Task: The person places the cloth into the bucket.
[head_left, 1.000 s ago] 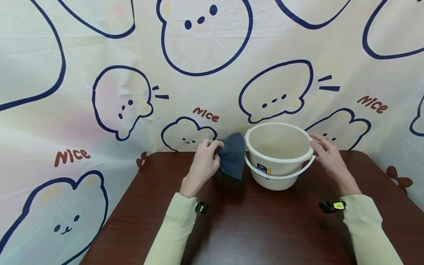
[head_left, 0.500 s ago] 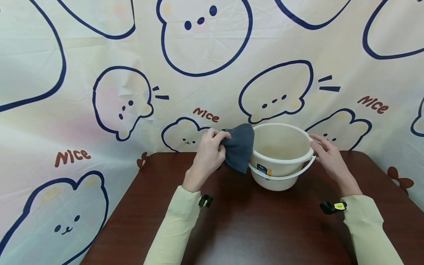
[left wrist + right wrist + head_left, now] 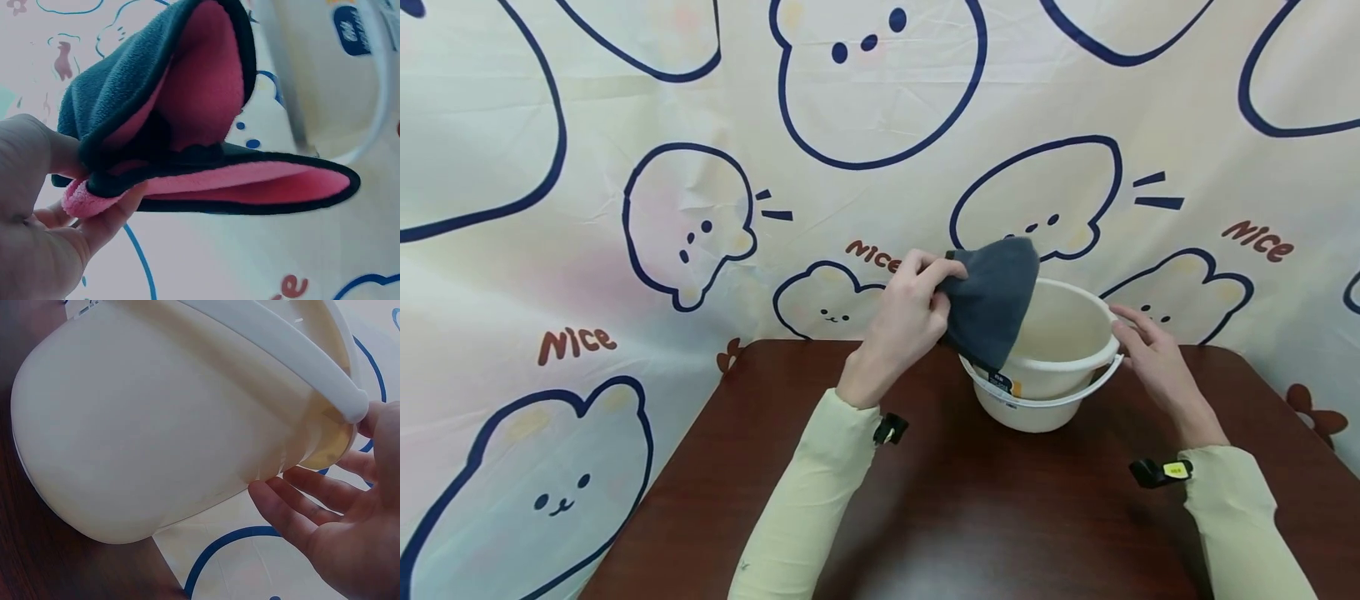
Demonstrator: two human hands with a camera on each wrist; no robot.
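My left hand [image 3: 910,312] pinches a folded cleaning cloth [image 3: 992,300], dark blue-grey outside with black edging. In the left wrist view the cloth [image 3: 115,87] shows a pink inner face between its folds, and my thumb and fingers clasp its gathered edge. It hangs in front of the left part of a cream plastic bucket [image 3: 1033,417], above the rim. The bucket stands upright on the table, its white handle [image 3: 1063,401] lowered to the front. At the bucket's right side, my right hand [image 3: 1161,362] touches the rim. Its fingers [image 3: 284,515] lie loosely along the wall below the handle's end.
Under the bucket is a dark brown wooden table [image 3: 970,517], its back edge meeting a pale curtain [image 3: 700,108] printed with cartoon bears. A dark label [image 3: 1000,381] sits on the bucket's front, partly covered by the cloth.
My left hand has lifted the cloth and carried it rightward, from beside the bucket to in front of its rim. The right hand has stayed at the bucket's side.
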